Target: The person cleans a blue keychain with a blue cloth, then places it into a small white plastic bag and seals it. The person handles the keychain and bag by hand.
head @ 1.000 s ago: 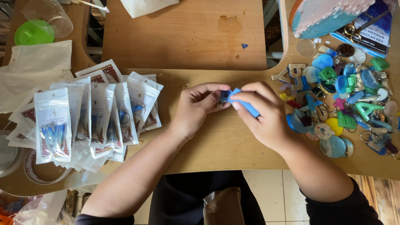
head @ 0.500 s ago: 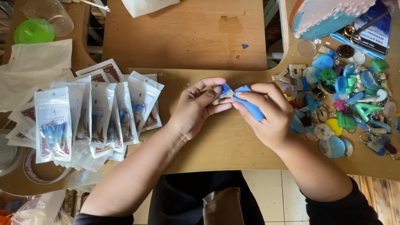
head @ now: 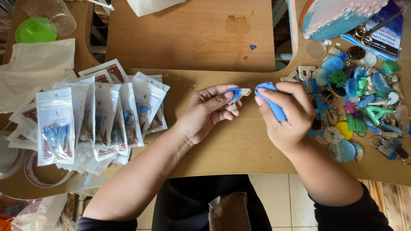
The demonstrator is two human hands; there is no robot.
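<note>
A head-worn camera looks straight down at a person's two bare hands over a wooden surface (head: 222, 145).

The left hand (head: 205, 113) sits near the middle of the view. Its fingers are closed around a small blue and beige charm (head: 236, 94), pinched between thumb and fingertips just above the surface. The right hand (head: 284, 115) is just beside it, to the right, and does not touch it. This hand is curled tight around a blue, rounded handle-like tool (head: 269, 99), which runs diagonally under the fingers, its upper end pointing toward the charm. A small gap separates the tool's tip from the charm.

To the left of the hands lies a fanned, overlapping pile of small clear plastic pouches (head: 92, 122) with white tops, each holding a blue item. Behind them is a stack of empty pale bags (head: 36, 64), and in the top left corner a green lid (head: 35, 31) sits beside a clear plastic cup (head: 58, 15).

To the right of the hands is a dense scatter of colourful keychains and charms (head: 359, 111) in blue, green, yellow and pink, many with metal rings. Above that lies a large teal and pink rounded slab (head: 342, 17), resting partly on a blue booklet (head: 385, 32).
</note>
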